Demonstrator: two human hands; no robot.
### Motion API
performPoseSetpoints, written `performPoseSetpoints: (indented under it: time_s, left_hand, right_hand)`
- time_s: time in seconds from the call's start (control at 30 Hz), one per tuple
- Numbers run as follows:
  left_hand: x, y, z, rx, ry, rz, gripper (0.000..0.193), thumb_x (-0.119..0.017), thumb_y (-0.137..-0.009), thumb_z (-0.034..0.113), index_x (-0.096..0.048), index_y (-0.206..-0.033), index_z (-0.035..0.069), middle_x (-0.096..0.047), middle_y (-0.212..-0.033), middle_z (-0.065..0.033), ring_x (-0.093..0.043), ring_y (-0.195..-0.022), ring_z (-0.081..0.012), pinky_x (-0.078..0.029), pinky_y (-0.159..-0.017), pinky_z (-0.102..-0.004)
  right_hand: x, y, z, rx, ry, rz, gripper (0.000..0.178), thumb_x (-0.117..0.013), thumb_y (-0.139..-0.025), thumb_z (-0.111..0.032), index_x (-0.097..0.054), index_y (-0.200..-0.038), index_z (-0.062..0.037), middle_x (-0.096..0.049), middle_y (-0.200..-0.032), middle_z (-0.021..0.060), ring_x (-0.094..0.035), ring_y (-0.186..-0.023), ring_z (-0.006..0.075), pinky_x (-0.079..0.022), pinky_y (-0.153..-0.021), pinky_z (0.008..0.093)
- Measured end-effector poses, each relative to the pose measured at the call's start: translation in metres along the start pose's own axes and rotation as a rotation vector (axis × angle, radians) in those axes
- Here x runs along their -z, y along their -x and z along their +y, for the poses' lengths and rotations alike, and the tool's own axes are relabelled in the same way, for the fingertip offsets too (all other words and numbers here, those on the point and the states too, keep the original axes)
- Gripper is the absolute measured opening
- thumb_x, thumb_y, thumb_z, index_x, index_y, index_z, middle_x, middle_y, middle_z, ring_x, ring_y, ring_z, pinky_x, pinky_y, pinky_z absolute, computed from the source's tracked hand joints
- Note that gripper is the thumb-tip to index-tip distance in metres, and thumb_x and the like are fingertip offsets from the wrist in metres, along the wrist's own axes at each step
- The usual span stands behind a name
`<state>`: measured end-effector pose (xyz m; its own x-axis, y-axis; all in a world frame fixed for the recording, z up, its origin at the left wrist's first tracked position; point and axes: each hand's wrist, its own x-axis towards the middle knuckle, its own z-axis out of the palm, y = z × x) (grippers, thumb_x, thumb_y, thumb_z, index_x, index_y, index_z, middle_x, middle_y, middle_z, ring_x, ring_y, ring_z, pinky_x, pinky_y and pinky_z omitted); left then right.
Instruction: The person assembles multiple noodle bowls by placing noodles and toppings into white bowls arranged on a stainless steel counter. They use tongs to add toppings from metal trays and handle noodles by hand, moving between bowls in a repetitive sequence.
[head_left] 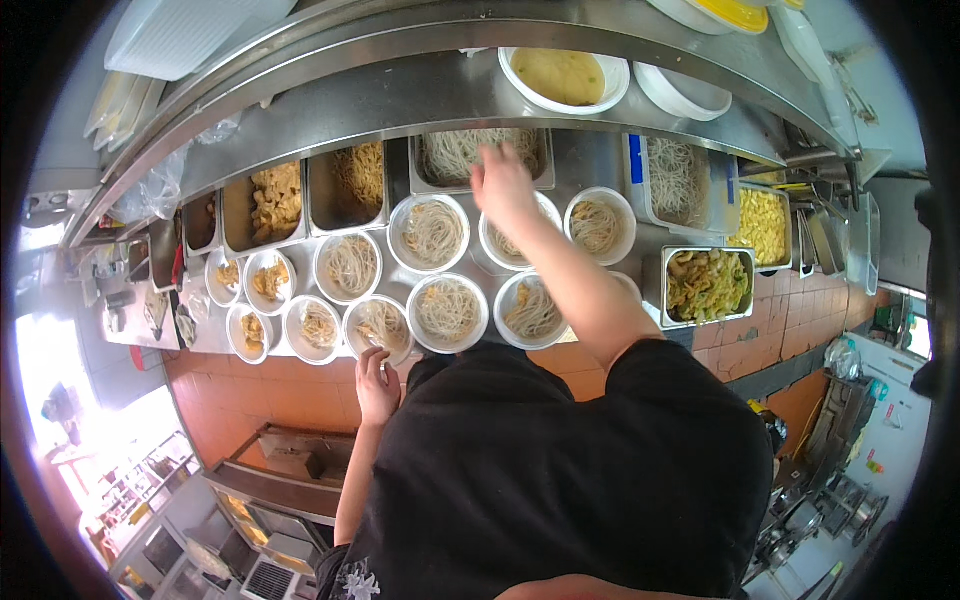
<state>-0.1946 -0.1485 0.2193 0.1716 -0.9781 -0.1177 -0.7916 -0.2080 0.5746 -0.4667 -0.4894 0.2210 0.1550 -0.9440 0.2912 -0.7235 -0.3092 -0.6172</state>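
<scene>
My right hand (503,180) reaches over a metal tray of pale glass noodles (455,155) at the far middle of the counter. Its fingertips blur into the noodles, so any grip is unclear. Under and beside that forearm are white round bowls of noodles, including one bowl (530,308) partly covered by the arm. My left hand (377,388) is at the counter's near edge, fingers loosely bent and apart, holding nothing. It is just below a noodle bowl (380,325). Another filled bowl (449,312) stands to its right.
Metal trays hold yellowish chunks (275,205), brown shreds (358,180), cooked greens (705,285) and chopped yellow food (762,228). A clear tub of noodles (680,180) stands at right. The steel shelf (400,95) overhangs the back, bearing a bowl of yellow liquid (557,75).
</scene>
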Motion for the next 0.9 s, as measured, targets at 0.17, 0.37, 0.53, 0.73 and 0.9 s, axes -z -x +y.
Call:
performPoseSetpoints:
  time_s: [0.17, 0.37, 0.53, 0.73, 0.9]
  left_hand:
    - [-0.004, -0.001, 0.013, -0.020, -0.083, -0.056, 0.018, -0.064, -0.089, 0.002, -0.067, -0.106, 0.004, -0.068, -0.113, -0.0129, -0.064, -0.108, -0.0356, -0.050, -0.094, -0.0458]
    - [0.000, -0.029, 0.041, -0.055, -0.080, -0.026, 0.011, -0.065, -0.089, 0.002, -0.069, -0.099, 0.004, -0.070, -0.106, -0.0123, -0.067, -0.102, -0.0336, -0.050, -0.092, -0.0450]
    - [0.012, -0.072, 0.080, 0.017, 0.120, -0.144, 0.012, -0.066, -0.093, 0.006, -0.070, -0.104, 0.000, -0.070, -0.105, -0.0156, -0.070, -0.098, -0.0327, -0.055, -0.085, -0.0419]
    - [-0.016, -0.181, 0.160, 0.351, 0.908, -0.659, 0.049, -0.051, -0.111, 0.037, -0.064, -0.122, -0.009, -0.073, -0.114, -0.0165, -0.071, -0.103, -0.0236, -0.056, -0.095, -0.0371]
    - [-0.064, -0.273, 0.232, 0.590, 1.384, -0.914, 0.069, -0.056, -0.101, 0.065, -0.058, -0.135, 0.004, -0.070, -0.124, -0.0156, -0.070, -0.110, -0.0273, -0.055, -0.101, -0.0439]
  right_hand:
    - [-0.017, -0.067, 0.068, -0.127, 0.275, -0.254, 0.042, -0.067, -0.093, -0.021, -0.062, -0.130, -0.0025, -0.062, -0.130, 0.0287, -0.068, -0.107, 0.0450, -0.056, -0.092, 0.0538]
    - [-0.037, -0.105, 0.074, -0.044, 0.317, 0.085, 0.032, -0.062, -0.097, -0.023, -0.068, -0.124, -0.0078, -0.067, -0.130, 0.0202, -0.068, -0.111, 0.0412, -0.055, -0.095, 0.0540]
    - [-0.005, -0.038, 0.035, -0.191, 0.050, 0.016, 0.025, -0.063, -0.097, -0.022, -0.074, -0.112, -0.0056, -0.071, -0.121, 0.0224, -0.070, -0.103, 0.0404, -0.057, -0.086, 0.0514]
    - [0.006, -0.001, 0.035, -0.332, -0.221, -0.006, 0.026, -0.066, -0.094, -0.016, -0.074, -0.113, -0.0001, -0.071, -0.101, 0.0250, -0.068, -0.095, 0.0461, -0.055, -0.084, 0.0519]
    - [0.024, -0.003, 0.030, -0.225, -0.246, 0.161, 0.017, -0.066, -0.091, -0.012, -0.075, -0.099, -0.0001, -0.068, -0.106, 0.0220, -0.066, -0.099, 0.0449, -0.054, -0.088, 0.0511]
